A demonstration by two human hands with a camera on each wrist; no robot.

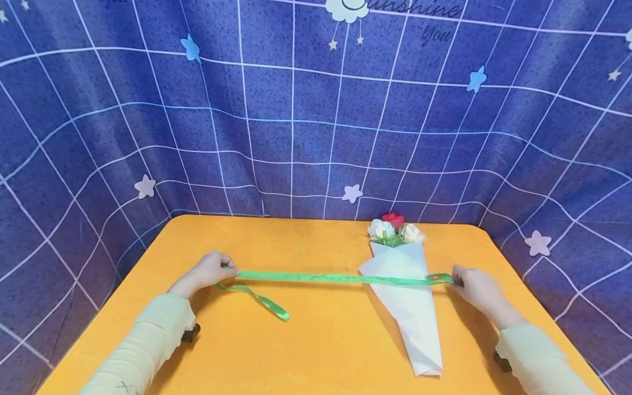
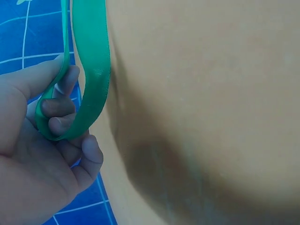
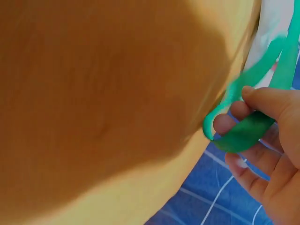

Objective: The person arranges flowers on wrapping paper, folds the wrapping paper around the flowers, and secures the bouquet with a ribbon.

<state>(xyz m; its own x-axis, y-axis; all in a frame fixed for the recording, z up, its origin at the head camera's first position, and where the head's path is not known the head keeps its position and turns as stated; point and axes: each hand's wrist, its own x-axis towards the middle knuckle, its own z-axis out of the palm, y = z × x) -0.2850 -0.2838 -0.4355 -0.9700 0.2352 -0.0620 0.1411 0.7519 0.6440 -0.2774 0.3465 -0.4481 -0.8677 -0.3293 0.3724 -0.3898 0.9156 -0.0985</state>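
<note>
A green ribbon [image 1: 316, 277] stretches straight between the two hands in the head view. At its left part my left hand [image 1: 212, 271] pinches it, and a loose tail hangs down toward the table. In the left wrist view the ribbon [image 2: 96, 70] loops through the curled fingers of the left hand [image 2: 47, 131]. On the other side my right hand [image 1: 479, 288] pinches the ribbon; the right wrist view shows it looped [image 3: 243, 133] between thumb and fingers. Beneath the ribbon's right part lies a bouquet wrapped in white paper [image 1: 410, 318], the ribbon crossing in front of it.
Red, pale blue and cream flowers [image 1: 392, 227] top the bouquet near the table's back edge. The orange table [image 1: 296, 351] is bordered by a blue gridded curtain [image 1: 316, 137] at the back and sides. Dark wrist devices [image 1: 191, 333] sit under both sleeves.
</note>
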